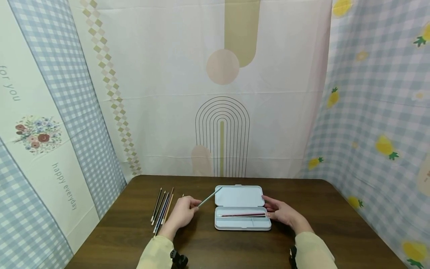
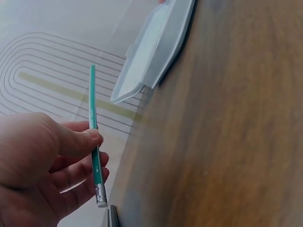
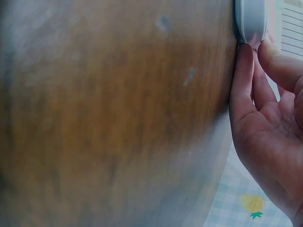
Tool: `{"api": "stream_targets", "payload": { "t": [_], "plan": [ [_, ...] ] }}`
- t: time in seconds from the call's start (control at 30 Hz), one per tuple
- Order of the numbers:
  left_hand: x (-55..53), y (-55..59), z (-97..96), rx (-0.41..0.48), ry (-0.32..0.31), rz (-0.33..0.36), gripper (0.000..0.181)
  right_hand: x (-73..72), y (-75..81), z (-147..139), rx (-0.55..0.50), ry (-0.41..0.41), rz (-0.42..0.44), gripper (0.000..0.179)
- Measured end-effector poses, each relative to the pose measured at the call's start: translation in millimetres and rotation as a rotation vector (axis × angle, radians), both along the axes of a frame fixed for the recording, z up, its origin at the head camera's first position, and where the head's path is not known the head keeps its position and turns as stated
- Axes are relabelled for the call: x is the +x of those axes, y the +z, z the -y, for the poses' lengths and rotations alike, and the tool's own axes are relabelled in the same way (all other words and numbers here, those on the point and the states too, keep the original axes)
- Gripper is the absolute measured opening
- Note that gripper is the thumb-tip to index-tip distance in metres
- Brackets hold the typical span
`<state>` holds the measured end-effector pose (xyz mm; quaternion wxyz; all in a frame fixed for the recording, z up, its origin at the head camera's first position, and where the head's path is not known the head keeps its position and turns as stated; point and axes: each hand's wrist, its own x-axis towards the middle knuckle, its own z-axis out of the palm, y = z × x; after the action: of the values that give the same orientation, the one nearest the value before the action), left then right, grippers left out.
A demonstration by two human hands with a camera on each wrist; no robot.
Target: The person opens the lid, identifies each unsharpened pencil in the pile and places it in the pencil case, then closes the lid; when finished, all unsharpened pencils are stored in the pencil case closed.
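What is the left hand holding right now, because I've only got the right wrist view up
Observer: The left hand pinches a green pencil.
Operator: Okay, and is that pale case open or closed? I just see one end of it.
Observer: Open. In the head view its lid is folded back on the far side.
Operator: Anything inside it?
Observer: Yes, at least one dark red pencil lies lengthwise inside; whether there's a second, I can't tell.
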<state>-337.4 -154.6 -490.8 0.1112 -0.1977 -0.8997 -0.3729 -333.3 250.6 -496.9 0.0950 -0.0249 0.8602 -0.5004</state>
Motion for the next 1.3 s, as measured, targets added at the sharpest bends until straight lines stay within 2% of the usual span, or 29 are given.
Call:
{"api": "stream_targets", "payload": {
  "t": [0.17,0.37,0.5,0.7,0.83,0.97,1.17,1.3],
  "plan": [
    [0.7,-4.0,-8.0,-0.030,-0.042,-0.040,0.019,-0.7,-0.6,0,-0.012,-0.002,0.001,0.072],
    [3.3,-5.8,-18.3,-0.039,-0.124,-0.054,0.019,0.2,-1.8,0,-0.002,-0.010,0.006,0.071],
    [5.4,-7.4,-24.6,-0.065,-0.154,-0.070,0.018,0.7,-1.8,1,0.010,-0.005,0.005,0.070],
    [8.0,-4.1,-34.3,-0.084,-0.196,-0.093,0.017,-0.6,-0.9,-1,0.013,-0.004,0.001,0.070],
    [5.9,-0.7,-42.4,-0.126,-0.211,-0.107,0.017,-0.4,-0.4,-1,0.009,-0.006,0.001,0.071],
    [3.1,4.0,-51.8,-0.181,-0.224,-0.101,0.019,-0.6,0.0,-1,0.002,-0.007,0.004,0.071],
    [0.5,12.8,-65.6,-0.247,-0.213,-0.051,0.021,-0.2,0.2,-1,-0.012,-0.005,0.008,0.070],
    [-0.8,14.7,-74.8,-0.278,-0.213,-0.019,0.019,-0.4,-0.7,0,-0.013,-0.006,0.012,0.070]
  ]
}}
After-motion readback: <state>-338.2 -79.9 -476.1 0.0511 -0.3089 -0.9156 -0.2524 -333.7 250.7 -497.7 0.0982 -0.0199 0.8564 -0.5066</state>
